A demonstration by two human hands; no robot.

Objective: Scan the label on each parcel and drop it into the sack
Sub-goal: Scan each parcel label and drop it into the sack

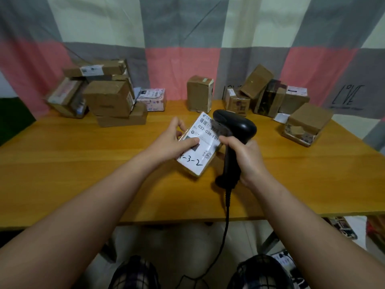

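1. One parcel (203, 147), label (195, 163) up, hangs over the counter (83, 174), long axis pointing away.
2. Right hand (248, 157) clasps the scanner (239, 126), nose over the label's far end.
3. Left hand (170, 140) grips the parcel's left edge.

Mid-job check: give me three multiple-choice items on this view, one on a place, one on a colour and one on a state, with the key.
1. Where is the scanner's head?
A. Over the parcel's label
B. Flat on the table
C. On the box pile

2. What colour is the scanner?
A. White
B. Yellow
C. Black

3. What is the left hand doing?
A. Resting empty
B. Holding the parcel
C. Pressing the table

Key:
1 A: the head sits over the label's barcode end.
2 C: head and handle are both black.
3 B: the thumb lies on the label and the fingers wrap the parcel's far edge.
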